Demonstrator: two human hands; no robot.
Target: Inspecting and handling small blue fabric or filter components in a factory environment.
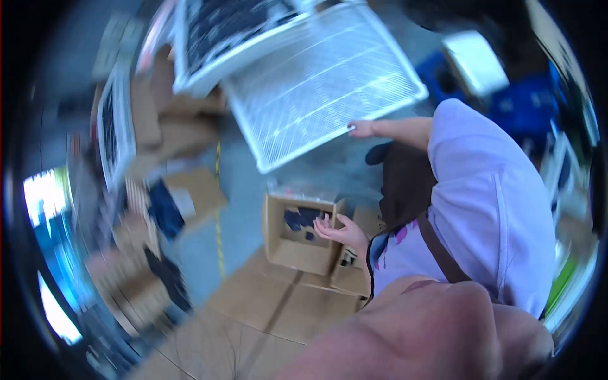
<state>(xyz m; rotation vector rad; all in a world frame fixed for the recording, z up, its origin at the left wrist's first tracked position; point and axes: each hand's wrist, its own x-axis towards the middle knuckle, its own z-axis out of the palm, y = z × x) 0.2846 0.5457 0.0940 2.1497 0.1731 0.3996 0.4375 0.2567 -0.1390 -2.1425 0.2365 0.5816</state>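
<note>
My right hand [362,128] grips the near edge of a large white tray [323,82] with a raised frame and a finely ribbed base. The tray is tilted, and its far edge meets another white tray [190,76] that holds dark pieces. Lower down, my left hand [342,232] reaches over an open cardboard box [272,237]. Its fingers are apart and slightly bent, with nothing in them. Dark blue pieces [301,218] lie inside the box behind the fingertips. Motion blur hides their kind.
More cardboard [288,304] spreads in front of the box. To the left are a flattened carton [196,199], dark cloth-like items [166,209] and an upright white frame [117,126]. A yellow striped line [220,234] runs along the floor. Blue bins [525,104] stand at the far right.
</note>
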